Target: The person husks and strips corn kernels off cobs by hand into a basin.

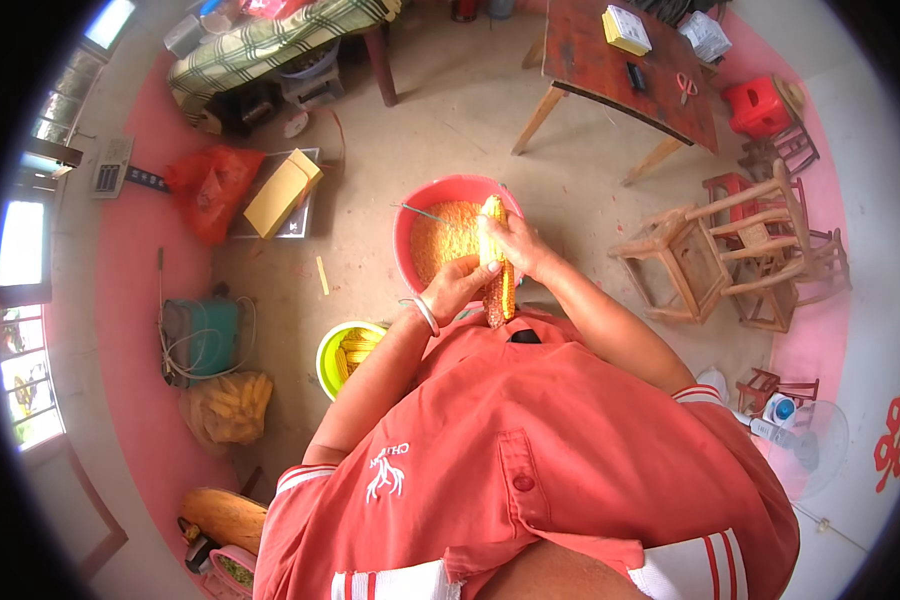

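In front of my body, both hands grip a corn ear [499, 292]. Its far end is covered with yellow kernels, while the end toward me is mostly bare reddish cob with a strip of kernels left along it. My left hand [456, 286], with a pale bracelet at the wrist, has its thumb pressed on the middle of the ear. Farther up, my right hand [521, 246] wraps the ear from the right side. Below the hands stands a red basin [403, 255] holding loose corn kernels [442, 236]. A thin green stick or cord [424, 213] crosses its left rim.
A lime-green bucket [324, 358] of corn ears stands left of my left forearm. Farther left are a bag of corn ears [232, 405] and a teal machine [210, 337]. Wooden chairs [690, 262] are at right, a wooden table [607, 60] with scissors [686, 88] ahead.
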